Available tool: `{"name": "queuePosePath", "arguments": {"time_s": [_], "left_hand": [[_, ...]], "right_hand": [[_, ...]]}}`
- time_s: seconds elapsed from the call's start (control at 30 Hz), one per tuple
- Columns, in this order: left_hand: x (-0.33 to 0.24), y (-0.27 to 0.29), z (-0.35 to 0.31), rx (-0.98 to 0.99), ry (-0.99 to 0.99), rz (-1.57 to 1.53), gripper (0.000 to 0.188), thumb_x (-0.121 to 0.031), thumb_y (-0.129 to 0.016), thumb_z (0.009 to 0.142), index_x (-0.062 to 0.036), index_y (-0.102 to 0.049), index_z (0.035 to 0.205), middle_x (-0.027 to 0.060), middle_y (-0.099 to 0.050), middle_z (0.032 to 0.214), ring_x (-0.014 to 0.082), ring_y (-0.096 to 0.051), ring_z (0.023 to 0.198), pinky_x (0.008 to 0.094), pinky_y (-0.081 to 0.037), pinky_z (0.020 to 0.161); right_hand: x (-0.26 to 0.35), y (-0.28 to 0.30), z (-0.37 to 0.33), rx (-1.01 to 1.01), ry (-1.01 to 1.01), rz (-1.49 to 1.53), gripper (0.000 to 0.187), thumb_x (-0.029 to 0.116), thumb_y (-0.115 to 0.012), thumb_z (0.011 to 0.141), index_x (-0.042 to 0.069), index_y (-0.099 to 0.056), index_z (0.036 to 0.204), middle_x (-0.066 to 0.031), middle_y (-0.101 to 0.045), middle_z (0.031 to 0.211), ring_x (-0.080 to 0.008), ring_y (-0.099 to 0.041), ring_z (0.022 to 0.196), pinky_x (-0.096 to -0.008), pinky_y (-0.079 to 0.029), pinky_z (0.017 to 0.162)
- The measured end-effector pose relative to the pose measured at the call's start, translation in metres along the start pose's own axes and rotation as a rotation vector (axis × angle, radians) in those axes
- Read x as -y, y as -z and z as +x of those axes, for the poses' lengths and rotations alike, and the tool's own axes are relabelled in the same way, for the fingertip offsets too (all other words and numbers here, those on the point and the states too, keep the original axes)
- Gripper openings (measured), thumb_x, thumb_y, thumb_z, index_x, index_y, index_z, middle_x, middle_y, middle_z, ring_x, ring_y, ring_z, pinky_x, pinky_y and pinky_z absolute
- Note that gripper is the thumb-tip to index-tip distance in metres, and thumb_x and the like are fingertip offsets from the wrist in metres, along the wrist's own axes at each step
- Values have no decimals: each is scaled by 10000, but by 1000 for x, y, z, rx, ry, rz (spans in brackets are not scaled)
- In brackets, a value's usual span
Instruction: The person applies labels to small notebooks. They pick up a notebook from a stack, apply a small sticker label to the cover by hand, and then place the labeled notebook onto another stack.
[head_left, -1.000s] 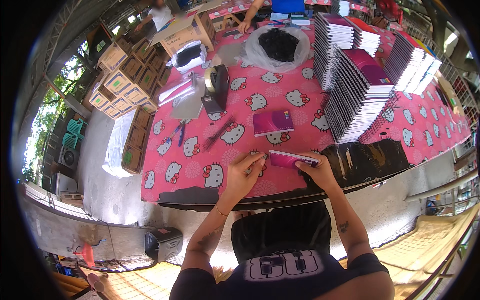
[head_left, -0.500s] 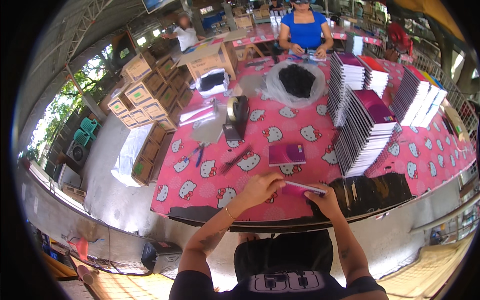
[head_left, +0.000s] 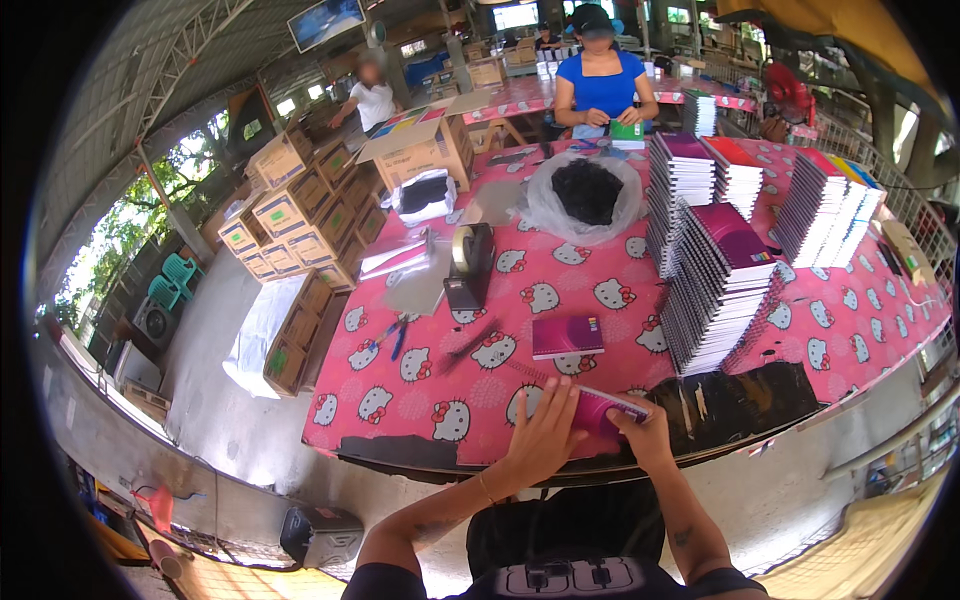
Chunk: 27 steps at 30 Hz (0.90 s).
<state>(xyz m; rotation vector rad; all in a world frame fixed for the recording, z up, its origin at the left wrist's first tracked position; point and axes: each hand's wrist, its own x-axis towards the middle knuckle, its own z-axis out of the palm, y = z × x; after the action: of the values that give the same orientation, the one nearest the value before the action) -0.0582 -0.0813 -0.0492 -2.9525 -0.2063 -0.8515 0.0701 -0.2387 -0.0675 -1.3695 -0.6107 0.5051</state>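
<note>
Near the table's front edge, my right hand (head_left: pixel 645 437) grips a small purple notebook (head_left: pixel 598 412) by its right end, thumb on the cover. My left hand (head_left: pixel 543 432) lies with fingers stretched out against the notebook's left end. A thin dark spiral binding coil (head_left: pixel 526 372) sticks out to the left along the notebook's top edge, just beyond my left fingertips. Another purple notebook (head_left: pixel 568 337) rests flat a little farther away. To its left lies a loose bundle of dark coils (head_left: pixel 470 343).
Tall stacks of spiral notebooks (head_left: pixel 722 290) stand on the right. A tape dispenser (head_left: pixel 468 270), blue-handled pliers (head_left: pixel 399 338) and a plastic bag of black coils (head_left: pixel 588 192) are on the pink table (head_left: pixel 330 425). Cartons (head_left: pixel 290 210) are piled left; a person in blue (head_left: pixel 603 85) works opposite.
My left hand has gone from pinching at the notebook's end to lying with fingers extended. The notebook has come slightly nearer me. Across the table, the person now holds a green notebook.
</note>
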Motion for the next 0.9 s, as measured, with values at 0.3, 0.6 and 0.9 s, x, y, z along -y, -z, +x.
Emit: {"name": "queuePosePath", "arguments": {"time_s": [0.3, 0.6, 0.9], "left_hand": [[43, 23, 43, 258, -1, -392, 625, -393, -639, 926, -17, -480, 1398, 225, -470, 1424, 383, -473, 1268, 602, -310, 1052], [9, 12, 31, 60, -9, 29, 859, -565, -560, 920, 63, -372, 1475, 273, -319, 1566, 426, -271, 1476, 697, -135, 1132], [11, 22, 53, -1, -23, 114, 846, -610, -515, 930, 40, -410, 1461, 267, -362, 1548, 400, -303, 1473, 625, -199, 1147]], "right_hand": [[-4, -1, -2, 18, 10, -37, 224, 49, -728, 888, -16, -719, 1102, -28, -709, 943, -88, -620, 880, -250, -501, 806], [6, -10, -5, 41, 3, 74, 241, 63, -728, 904, -2, -717, 1136, 9, -692, 929, -52, -584, 799, -224, -490, 714], [18, -17, -8, 43, -47, 97, 220, 31, -715, 901, -9, -723, 1117, 5, -708, 943, -45, -586, 814, -225, -496, 723]]}}
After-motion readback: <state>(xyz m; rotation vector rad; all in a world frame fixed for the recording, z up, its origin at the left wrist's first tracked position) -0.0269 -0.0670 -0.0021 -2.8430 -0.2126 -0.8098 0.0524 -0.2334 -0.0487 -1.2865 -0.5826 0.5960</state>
